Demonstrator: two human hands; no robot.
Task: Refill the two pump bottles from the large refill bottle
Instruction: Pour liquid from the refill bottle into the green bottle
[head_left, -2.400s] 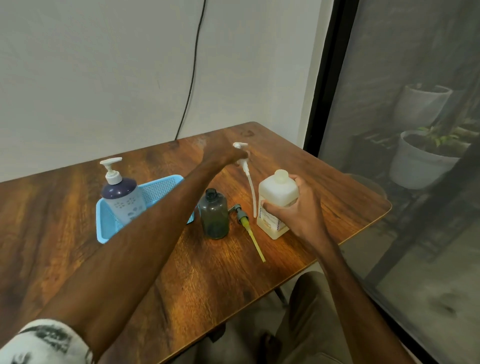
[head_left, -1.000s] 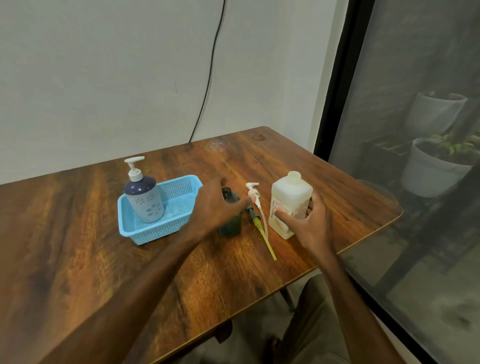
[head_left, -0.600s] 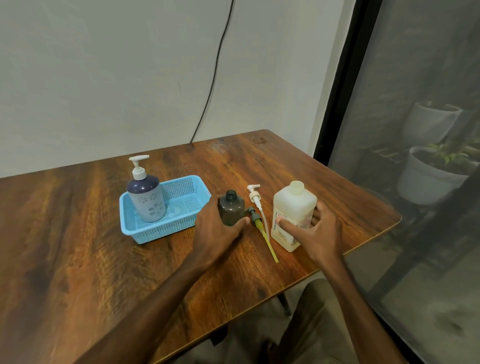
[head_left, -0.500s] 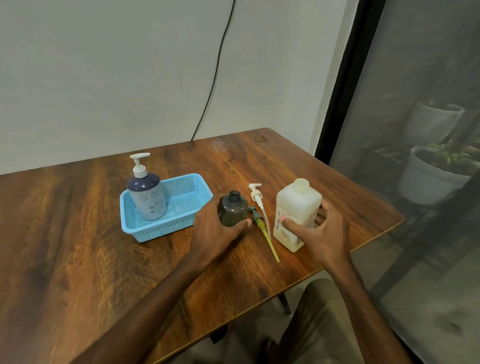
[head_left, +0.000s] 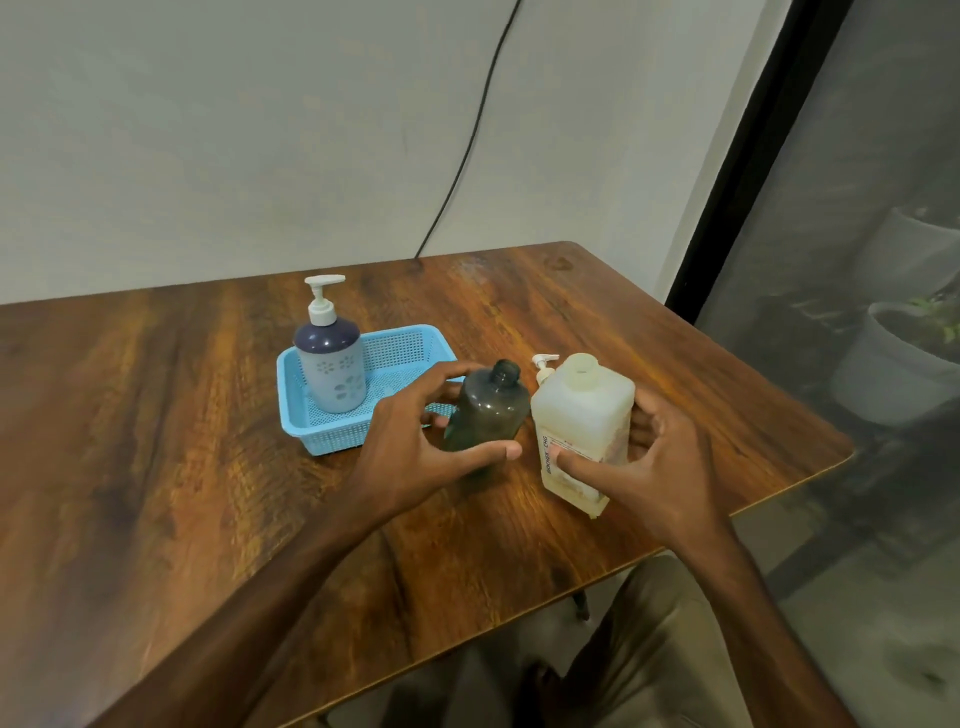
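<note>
Head view. Grips dark pump bottle (head_left: 485, 410) with left hand (head_left: 415, 441): thumb across the front, fingers curled round the back. Bottle upright, neck open, pump off, just right of blue basket (head_left: 332, 437). Clasps large refill bottle (head_left: 582, 415) with right hand (head_left: 654, 462): thumb on the label, fingers round the far side. Mouth uncapped, just beside the dark bottle; lifted off wooden table (head_left: 156, 467) or not, cannot tell. White pump head (head_left: 544, 365) showing behind, between both. Lavender pump bottle (head_left: 332, 369), pump on, standing in the basket's left end.
</note>
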